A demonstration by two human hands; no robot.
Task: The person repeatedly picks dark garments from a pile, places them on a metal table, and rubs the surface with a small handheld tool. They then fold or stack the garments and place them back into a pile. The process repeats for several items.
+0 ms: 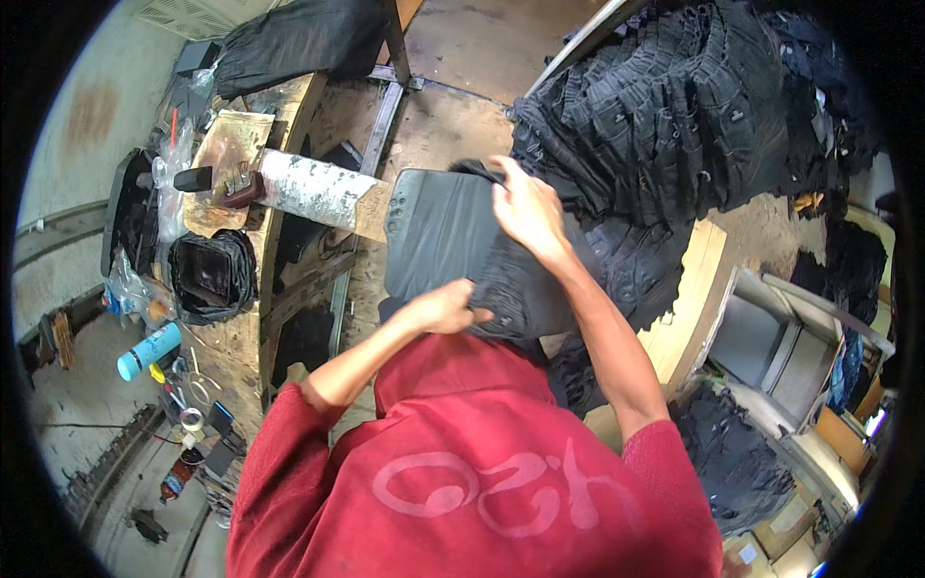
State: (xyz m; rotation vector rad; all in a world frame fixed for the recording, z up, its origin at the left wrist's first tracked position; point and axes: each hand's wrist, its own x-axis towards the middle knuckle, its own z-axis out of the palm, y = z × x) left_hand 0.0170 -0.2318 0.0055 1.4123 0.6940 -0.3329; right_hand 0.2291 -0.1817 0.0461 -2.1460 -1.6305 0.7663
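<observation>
In front of me a flat, dark board [436,236] with rounded corners sticks out beyond the end of a paint-speckled white arm [318,188]. A black garment [515,289] with a gathered, elastic-looking edge lies bunched over the board's right side. At the near edge, my left hand [443,310] is closed on the garment's cloth, its thumb pointing right. My right hand [528,212] grips the cloth at the far edge, fingers curled and slightly blurred. Whether the garment is shorts or trousers cannot be told. Its lower part hangs out of sight.
A large heap of similar black garments [665,106] rises at the far right. On the left, a wooden bench [226,332] carries a black-lined square container [207,275] and a small stamp-like block [241,188]. A blue bottle [149,352] lies beside it. A metal-framed box [771,352] stands right.
</observation>
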